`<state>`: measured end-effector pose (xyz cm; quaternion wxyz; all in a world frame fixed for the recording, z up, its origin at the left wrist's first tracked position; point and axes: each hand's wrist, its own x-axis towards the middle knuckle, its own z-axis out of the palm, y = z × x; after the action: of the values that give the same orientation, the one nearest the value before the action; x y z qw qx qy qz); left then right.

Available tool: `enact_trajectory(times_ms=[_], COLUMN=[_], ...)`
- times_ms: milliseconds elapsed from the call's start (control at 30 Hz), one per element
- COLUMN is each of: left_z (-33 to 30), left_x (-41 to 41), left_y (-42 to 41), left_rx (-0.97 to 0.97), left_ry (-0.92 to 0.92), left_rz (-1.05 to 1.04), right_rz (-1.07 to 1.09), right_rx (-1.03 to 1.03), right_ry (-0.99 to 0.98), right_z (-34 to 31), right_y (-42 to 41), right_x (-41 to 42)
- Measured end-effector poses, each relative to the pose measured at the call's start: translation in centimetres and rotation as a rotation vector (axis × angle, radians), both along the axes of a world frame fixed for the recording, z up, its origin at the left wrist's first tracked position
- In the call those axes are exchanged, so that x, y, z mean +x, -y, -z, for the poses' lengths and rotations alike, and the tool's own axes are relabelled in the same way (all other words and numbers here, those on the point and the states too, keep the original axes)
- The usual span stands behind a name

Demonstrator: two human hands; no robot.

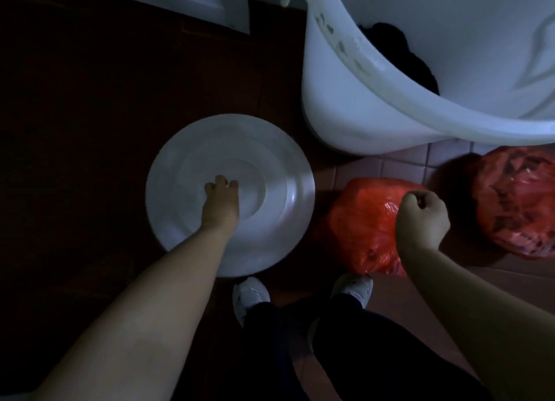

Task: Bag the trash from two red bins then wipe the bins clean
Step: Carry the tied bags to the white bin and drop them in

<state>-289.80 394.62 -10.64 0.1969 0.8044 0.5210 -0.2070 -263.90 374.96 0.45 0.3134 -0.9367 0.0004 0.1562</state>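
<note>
Left grip curled on white lid | right grip fisted, empty | red bag beneath

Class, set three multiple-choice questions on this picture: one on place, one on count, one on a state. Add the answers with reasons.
1. Where is the left hand?
A. on the round white plastic lid
B. inside the big white plastic bucket
C. on a shoe

2. How many filled red plastic bags are on the floor?
A. one
B. two
C. four

3. How are the right hand's fingers?
A. spread flat
B. curled into a fist
C. hidden

Answers: 1 A, its fingers touch the lid's centre. 2 B, the near bag and the far bag. 3 B, the knuckles are bunched above the near bag.
</note>
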Motion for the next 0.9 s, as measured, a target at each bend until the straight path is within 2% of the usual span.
enact_trajectory(times_ms=[67,200,400,667,900], left_z=[-1.5,-6.9,-19.2,-37.5,-48.0], left_x=[0.1,1.1,4.2,7.9,7.8], left_y=[0.7,1.5,2.0,2.9,2.0], left_rx=[-0.032,0.002,0.069,0.111,0.151], left_ry=[0.059,0.030,0.019,0.081,0.141], left_rz=[0.037,0.169,0.333,0.466,0.496], right_rz=[0.004,0.049,0.161,0.163,0.115], right_rx=[-0.008,-0.048,-0.062,0.119,0.232], right_ry=[-0.023,-0.056,-0.091,-0.219,-0.168], right_z=[-0.7,-4.2,-14.0,-30.2,-40.2], right_y=[0.4,0.9,1.3,-1.4,-4.1], right_x=[-0.4,-0.9,-1.8,-5.0,-5.8])
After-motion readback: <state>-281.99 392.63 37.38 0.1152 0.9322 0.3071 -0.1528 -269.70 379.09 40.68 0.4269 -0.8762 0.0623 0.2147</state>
